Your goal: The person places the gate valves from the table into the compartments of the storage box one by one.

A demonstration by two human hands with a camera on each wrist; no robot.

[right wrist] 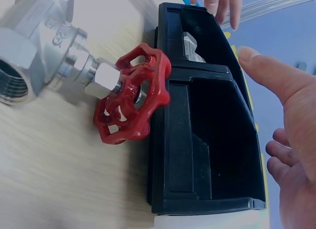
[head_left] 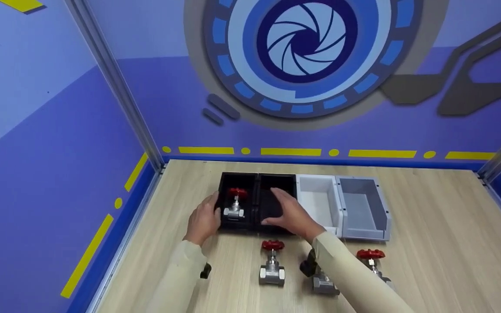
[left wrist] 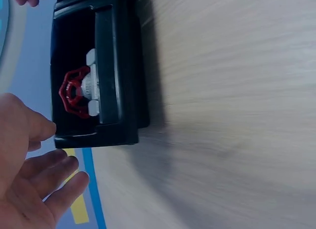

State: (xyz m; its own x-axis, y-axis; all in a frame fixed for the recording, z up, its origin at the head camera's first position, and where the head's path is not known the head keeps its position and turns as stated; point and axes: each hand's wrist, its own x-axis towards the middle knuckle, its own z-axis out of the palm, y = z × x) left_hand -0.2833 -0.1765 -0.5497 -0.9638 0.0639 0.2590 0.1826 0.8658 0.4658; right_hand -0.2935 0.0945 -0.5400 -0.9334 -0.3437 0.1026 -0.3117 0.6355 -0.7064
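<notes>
My left hand [head_left: 203,219] is at the outer left side of a black bin [head_left: 238,229], fingertips right at its rim. Inside that bin stands a gate valve [head_left: 234,208] with a red handwheel. My right hand [head_left: 293,213] is spread over the second black bin [head_left: 276,179], thumb and fingers apart with nothing between them. The right wrist view shows this second bin [right wrist: 177,135] with no valve inside. Another red-wheeled valve [head_left: 272,266] lies on the wooden table in front of the bins. A further valve [head_left: 325,284] is partly hidden by the right forearm.
A white bin [head_left: 315,200] and a grey bin [head_left: 359,198] continue the row to the right. One more valve [head_left: 372,258] lies at the right, partly behind the sleeve. Beyond the table [head_left: 442,226] rises a blue patterned wall [head_left: 159,95], with metal posts at the corners.
</notes>
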